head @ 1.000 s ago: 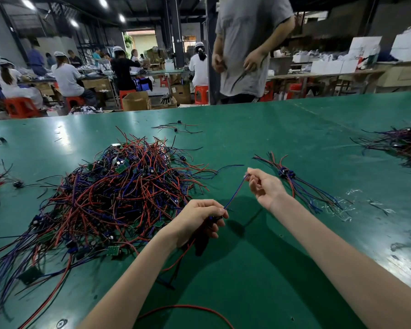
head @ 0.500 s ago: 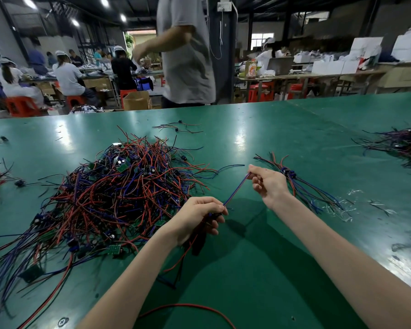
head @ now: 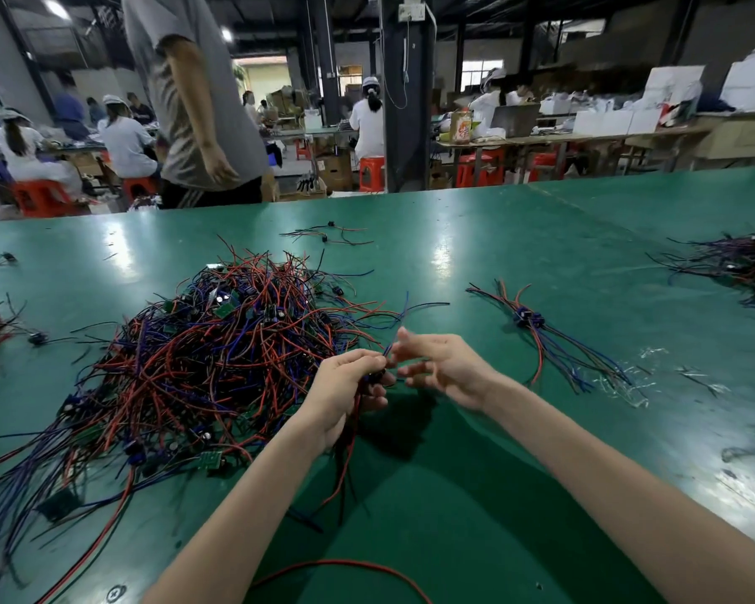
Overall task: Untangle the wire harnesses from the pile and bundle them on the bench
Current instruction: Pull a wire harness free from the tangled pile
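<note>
– Harnesses: where are they on your feed?
– Most sit in the pile, left of centre on the green tabletop. One harness is in my left hand, held up just beside the pile's near right edge. Its red and dark tails hang down towards the tabletop. A tied bundle lies well apart to the right.
– Fingers?
– The left fingers are curled round the harness at its dark, blocky middle. The right hand is just beside it, fingers spread and fairly straight. It is blurred, so I cannot tell whether a fingertip touches the harness.
– How will it handle?
– Light and limp, I judge. The leads are thin and insulated, red, blue and black. Their jackets look smooth, and they seem springy enough to keep a curl, so they hook on one another. Small green circuit boards with square corners are scattered through the pile and look likely to snag.
– Where would you take hold?
– At the block where the leads meet, as the left hand does. I'd run the other hand outward along one lead to free it. Pulling on a loose end would, I expect, only tighten the tangle.
– Anything else nearby?
– A stray red wire curves across the near edge. Clear plastic scraps lie just past the bundle.
</note>
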A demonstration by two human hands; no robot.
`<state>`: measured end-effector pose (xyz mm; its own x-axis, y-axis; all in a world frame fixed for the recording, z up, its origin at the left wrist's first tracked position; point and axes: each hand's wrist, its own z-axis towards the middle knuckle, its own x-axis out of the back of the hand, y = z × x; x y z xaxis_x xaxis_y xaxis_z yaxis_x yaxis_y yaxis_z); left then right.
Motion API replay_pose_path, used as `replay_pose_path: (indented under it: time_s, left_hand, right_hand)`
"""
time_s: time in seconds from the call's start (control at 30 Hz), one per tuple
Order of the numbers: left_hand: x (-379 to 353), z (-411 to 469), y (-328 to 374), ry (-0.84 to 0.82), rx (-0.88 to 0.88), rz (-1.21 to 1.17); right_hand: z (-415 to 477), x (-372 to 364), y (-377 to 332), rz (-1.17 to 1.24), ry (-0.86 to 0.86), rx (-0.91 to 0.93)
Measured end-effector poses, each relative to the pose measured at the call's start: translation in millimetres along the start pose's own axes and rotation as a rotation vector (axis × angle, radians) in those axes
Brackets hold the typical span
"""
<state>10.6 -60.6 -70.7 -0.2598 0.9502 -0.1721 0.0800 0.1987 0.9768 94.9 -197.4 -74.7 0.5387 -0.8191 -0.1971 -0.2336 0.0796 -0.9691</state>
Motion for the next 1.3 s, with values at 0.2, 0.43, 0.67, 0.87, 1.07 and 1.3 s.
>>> replay_pose_path:
  time_s: [0.2,0.43,0.67,0.87,1.07,1.3]
  left_hand:
    - [-0.4,0.2,-0.3,-0.027,0.056,-0.082]
    - [-1.9,0.9,-0.1,-0.076,0.059,-0.157]
    - [-3.9,-2.1,1.4,-0.175,0.098,-0.199]
    - [-1.6,-3.8,-2.7,-0.115,0.092,-0.039]
    - [-2.4,-3.0,-2.9,-0.073,0.044,-0.042]
    - [-5.2,-4.8,-2.8,-0.086,0.045,-0.014]
  right_hand:
    - [-7.3,-15.7,8.8,-0.041,-0.072,0.078]
    - [-6.4,-10.6,7.8,0.054,-0.143,0.069]
    - [-1.5,-1.2,2.4,0.050,0.013,0.073]
    - [1.1,2.3,-1.7,0.049,0.087,0.085]
    - [-0.5,-2.5,0.1,0.036,-0.013,0.062]
    - [-4.0,-5.4,0.2,0.020,-0.094,0.094]
